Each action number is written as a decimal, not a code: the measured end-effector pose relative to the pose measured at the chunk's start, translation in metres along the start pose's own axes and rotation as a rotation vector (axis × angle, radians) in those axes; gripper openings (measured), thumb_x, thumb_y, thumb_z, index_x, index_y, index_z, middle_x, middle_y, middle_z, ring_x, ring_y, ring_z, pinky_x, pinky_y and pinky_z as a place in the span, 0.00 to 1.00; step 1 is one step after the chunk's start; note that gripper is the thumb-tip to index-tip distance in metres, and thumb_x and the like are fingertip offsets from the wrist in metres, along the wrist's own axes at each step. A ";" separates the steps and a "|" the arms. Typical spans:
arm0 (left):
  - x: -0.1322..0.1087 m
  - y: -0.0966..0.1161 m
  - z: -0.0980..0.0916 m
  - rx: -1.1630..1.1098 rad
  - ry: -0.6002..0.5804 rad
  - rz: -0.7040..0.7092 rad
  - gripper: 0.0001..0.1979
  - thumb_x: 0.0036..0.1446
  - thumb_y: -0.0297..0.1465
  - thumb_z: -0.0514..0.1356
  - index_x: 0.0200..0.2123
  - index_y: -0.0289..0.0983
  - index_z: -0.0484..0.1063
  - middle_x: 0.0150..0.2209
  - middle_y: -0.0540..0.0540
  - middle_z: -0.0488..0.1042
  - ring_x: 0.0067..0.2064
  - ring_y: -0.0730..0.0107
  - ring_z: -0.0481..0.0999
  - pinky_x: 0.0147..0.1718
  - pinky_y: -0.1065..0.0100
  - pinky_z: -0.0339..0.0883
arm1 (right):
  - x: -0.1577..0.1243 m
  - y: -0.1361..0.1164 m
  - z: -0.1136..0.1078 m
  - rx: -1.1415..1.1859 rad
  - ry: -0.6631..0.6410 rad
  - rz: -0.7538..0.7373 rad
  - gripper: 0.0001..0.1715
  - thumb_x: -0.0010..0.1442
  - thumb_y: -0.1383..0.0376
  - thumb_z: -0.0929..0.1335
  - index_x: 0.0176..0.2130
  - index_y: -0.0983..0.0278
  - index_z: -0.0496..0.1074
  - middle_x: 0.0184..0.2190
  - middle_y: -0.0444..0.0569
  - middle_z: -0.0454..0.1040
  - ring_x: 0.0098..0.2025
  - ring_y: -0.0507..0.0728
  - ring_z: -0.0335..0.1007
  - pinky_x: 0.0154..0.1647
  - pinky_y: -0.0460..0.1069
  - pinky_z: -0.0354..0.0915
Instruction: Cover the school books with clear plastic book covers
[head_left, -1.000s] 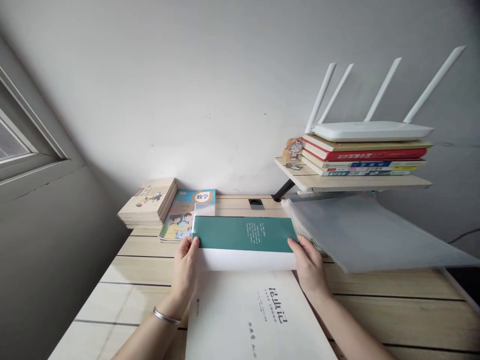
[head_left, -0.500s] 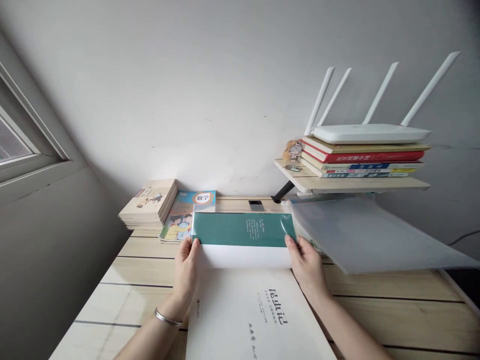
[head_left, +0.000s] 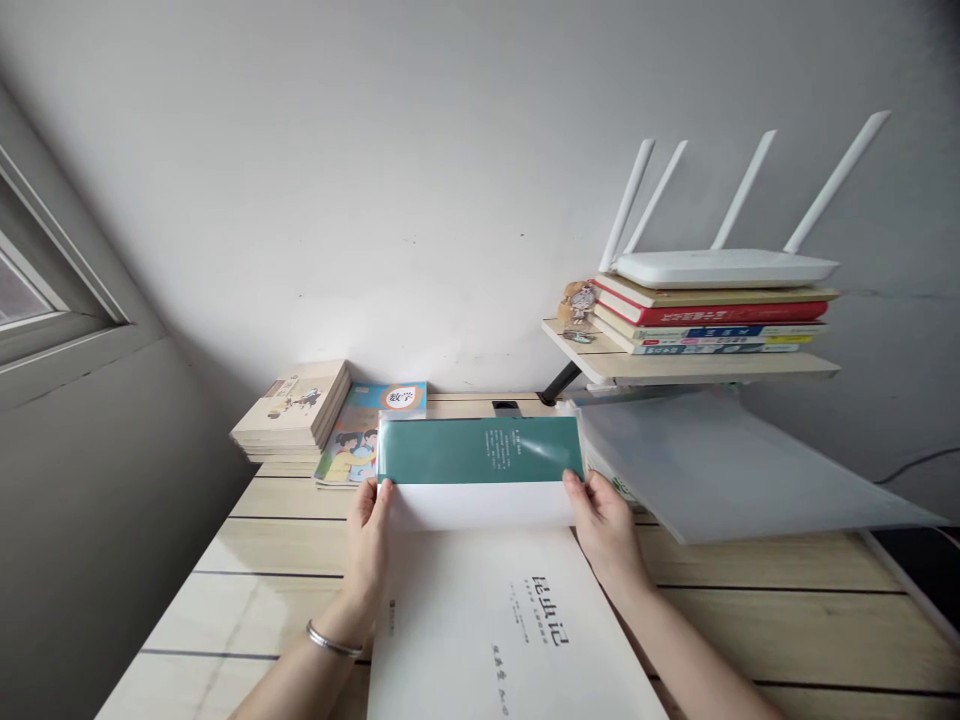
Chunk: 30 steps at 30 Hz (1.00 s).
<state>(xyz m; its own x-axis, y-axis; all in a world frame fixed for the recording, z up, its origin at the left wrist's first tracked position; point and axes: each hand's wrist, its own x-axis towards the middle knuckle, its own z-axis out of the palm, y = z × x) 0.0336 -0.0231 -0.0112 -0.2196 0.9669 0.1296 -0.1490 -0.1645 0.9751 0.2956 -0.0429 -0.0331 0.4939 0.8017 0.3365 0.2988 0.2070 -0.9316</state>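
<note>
**Two hands holding a sheet above a book.** At the centre of the view, a teal-and-white sheet point(head_left: 480, 470) is held crosswise. Its upper band is teal with small pale print, and its lower band is plain white. The left hand point(head_left: 365, 535), wearing a metal bangle point(head_left: 334, 640), has a closed grip on the sheet's lower left edge. The right hand point(head_left: 606, 530) has a closed grip on the lower right edge. At 6 o'clock from the sheet, a white book point(head_left: 480, 630) lies cover up on the tabletop point(head_left: 787, 620), with dark title characters on its cover. The sheet's white band meets the book's top edge; whether they are joined or only overlap cannot be told. At this moment the sheet is not laid over the book's cover. At 3 o'clock, a translucent plastic sheet point(head_left: 735, 470) slants over a partly hidden book. At 10 o'clock are a stack of books point(head_left: 292, 410) and a math textbook point(head_left: 360, 440). At 2 o'clock, a wall shelf point(head_left: 690, 368) carries a pile of books point(head_left: 712, 315) topped by a white router point(head_left: 720, 268).
</note>
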 end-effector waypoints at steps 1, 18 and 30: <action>0.000 0.000 0.000 -0.004 -0.006 -0.004 0.20 0.49 0.48 0.60 0.27 0.37 0.63 0.25 0.53 0.60 0.27 0.75 0.56 0.26 0.74 0.52 | 0.000 0.000 0.000 0.002 0.000 -0.006 0.26 0.54 0.46 0.65 0.22 0.61 0.53 0.18 0.38 0.53 0.23 0.50 0.49 0.22 0.46 0.50; 0.001 -0.002 0.000 -0.003 -0.019 -0.010 0.19 0.52 0.48 0.58 0.29 0.37 0.65 0.26 0.52 0.63 0.28 0.74 0.58 0.28 0.74 0.53 | 0.002 0.010 0.000 0.034 -0.036 0.004 0.25 0.55 0.45 0.65 0.24 0.61 0.55 0.20 0.39 0.56 0.24 0.50 0.51 0.25 0.45 0.53; 0.005 -0.001 0.000 0.069 0.001 0.013 0.21 0.49 0.50 0.59 0.26 0.37 0.64 0.24 0.53 0.61 0.27 0.75 0.57 0.27 0.73 0.53 | 0.001 0.008 0.002 0.054 -0.020 0.010 0.26 0.54 0.44 0.65 0.23 0.60 0.53 0.19 0.39 0.54 0.23 0.50 0.51 0.23 0.45 0.52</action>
<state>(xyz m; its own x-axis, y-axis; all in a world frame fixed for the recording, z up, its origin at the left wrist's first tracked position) 0.0331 -0.0183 -0.0118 -0.2217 0.9647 0.1424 -0.0792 -0.1633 0.9834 0.2968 -0.0389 -0.0406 0.4796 0.8150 0.3252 0.2493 0.2288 -0.9410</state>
